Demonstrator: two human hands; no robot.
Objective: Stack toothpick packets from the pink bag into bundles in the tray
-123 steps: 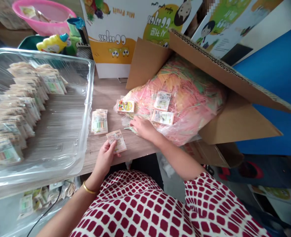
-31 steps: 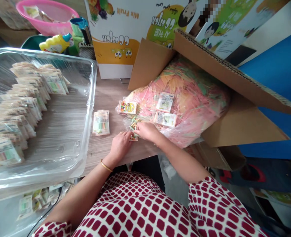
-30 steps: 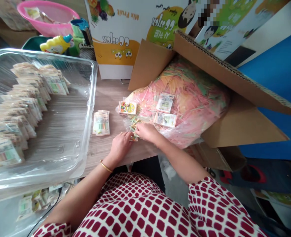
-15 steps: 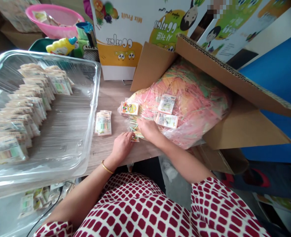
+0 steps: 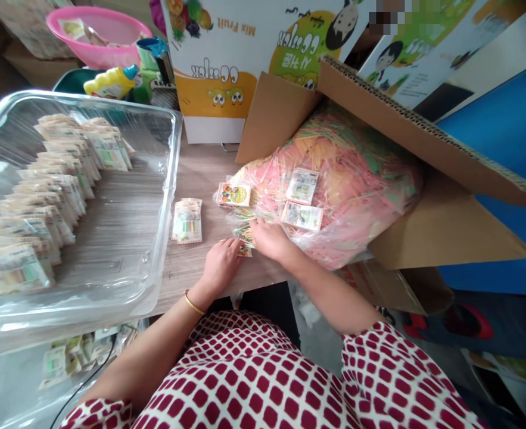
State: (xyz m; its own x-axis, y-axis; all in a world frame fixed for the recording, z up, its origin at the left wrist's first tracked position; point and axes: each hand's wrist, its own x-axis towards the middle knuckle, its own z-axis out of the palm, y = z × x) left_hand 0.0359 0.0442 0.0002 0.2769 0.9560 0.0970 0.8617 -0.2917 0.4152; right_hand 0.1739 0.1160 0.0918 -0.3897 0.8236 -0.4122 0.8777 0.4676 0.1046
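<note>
Several thin coloured sticks (image 5: 243, 233) lie between my two hands at the mouth of a large clear bag (image 5: 334, 179) full of such sticks. My right hand (image 5: 269, 238) is closed around some of the sticks at the bag's edge. With its fingers closed, my left hand (image 5: 221, 259) grips a small printed packet (image 5: 245, 252), mostly hidden under the fingers. A small stack of filled packets (image 5: 187, 221) lies on the table to the left. On the bag rest a fruit-printed packet stack (image 5: 234, 195) and two grey-white packets (image 5: 302, 186).
A clear plastic tray (image 5: 167, 208) at left holds rows of filled packets (image 5: 57, 185). An open cardboard box (image 5: 450, 226) surrounds the bag. Printed cartons (image 5: 218, 128), a pink basin (image 5: 99, 56) and a yellow bottle (image 5: 111, 83) stand behind.
My right hand has shifted very slightly to the right and down by the sticks. My left hand stays in nearly the same place. The view has moved a little.
</note>
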